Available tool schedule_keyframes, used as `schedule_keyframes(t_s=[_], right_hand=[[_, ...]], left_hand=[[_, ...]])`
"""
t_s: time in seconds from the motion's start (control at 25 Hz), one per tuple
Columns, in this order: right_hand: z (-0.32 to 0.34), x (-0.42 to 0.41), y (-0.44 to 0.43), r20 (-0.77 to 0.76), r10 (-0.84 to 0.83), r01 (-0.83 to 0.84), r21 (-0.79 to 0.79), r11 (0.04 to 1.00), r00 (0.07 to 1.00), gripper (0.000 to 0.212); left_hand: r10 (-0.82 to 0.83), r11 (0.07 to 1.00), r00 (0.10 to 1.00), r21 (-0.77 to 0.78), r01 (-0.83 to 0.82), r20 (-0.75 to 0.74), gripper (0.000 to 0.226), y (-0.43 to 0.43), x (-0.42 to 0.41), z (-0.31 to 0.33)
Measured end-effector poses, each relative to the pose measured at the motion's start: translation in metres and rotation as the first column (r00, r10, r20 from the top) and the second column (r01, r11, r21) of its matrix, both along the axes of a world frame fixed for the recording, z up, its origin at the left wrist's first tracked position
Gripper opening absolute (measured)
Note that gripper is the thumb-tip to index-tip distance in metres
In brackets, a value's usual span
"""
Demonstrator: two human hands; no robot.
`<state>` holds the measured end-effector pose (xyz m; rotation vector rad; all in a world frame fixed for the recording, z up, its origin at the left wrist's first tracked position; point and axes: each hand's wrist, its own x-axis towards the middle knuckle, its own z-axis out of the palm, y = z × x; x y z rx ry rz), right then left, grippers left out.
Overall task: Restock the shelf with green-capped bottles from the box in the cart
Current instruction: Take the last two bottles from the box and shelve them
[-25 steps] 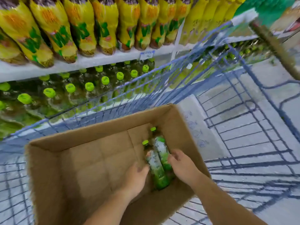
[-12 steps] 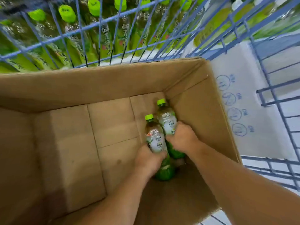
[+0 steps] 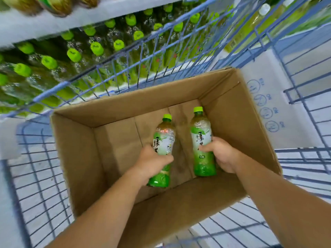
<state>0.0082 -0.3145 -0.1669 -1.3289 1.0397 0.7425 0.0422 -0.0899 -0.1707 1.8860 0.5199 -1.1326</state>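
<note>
An open cardboard box stands in the blue wire cart. My left hand grips a green-capped tea bottle around its middle, lifted inside the box. My right hand grips a second green-capped bottle from its right side, also raised above the box floor. The two bottles are apart, caps pointing away from me. No other bottles show in the box. Beyond the cart, the lower shelf holds rows of green-capped bottles.
The cart's blue wire wall stands between the box and the shelf. A white shelf board carries yellow-labelled bottles above. A white carton with blue printed symbols lies right of the box. Pale bottles with white caps stand at the far right.
Both hands closed around the two bottles lying together in the box, then lifted them and drew them apart. The view swung down into the box and back up toward the shelf.
</note>
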Motion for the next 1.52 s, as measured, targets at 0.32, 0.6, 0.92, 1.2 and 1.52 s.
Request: schedule_keyframes(t_s=[0.32,0.6,0.92,1.2,1.52], right_hand=[[0.149,-0.02,0.098,0.175,-0.165,0.153,0.08,0.985,0.971,0.038],[0.25,-0.031,0.194,0.371,-0.035,0.077,-0.1,0.992,0.928,0.044],[0.346,-0.029,0.295,0.524,0.021,0.114,-0.224,0.968,0.851,0.05],[0.403,-0.01,0.359,0.631,0.158,0.032,-0.278,0.96,0.759,0.037],[0.387,0.023,0.442,0.686,0.253,-0.097,-0.258,0.961,0.682,0.029]], left_hand=[[-0.109,0.994,0.972,0.041,0.103,0.208,0.055,0.085,0.003,0.133],[-0.051,0.965,0.944,-0.227,0.13,0.326,0.047,0.169,-0.006,0.234],[-0.037,0.968,0.886,-0.203,0.146,0.462,0.036,0.267,0.0,0.33],[0.137,0.969,0.811,-0.247,0.009,0.569,0.041,0.331,-0.013,0.396],[0.323,0.945,0.711,-0.248,-0.211,0.624,0.032,0.415,-0.016,0.407]])
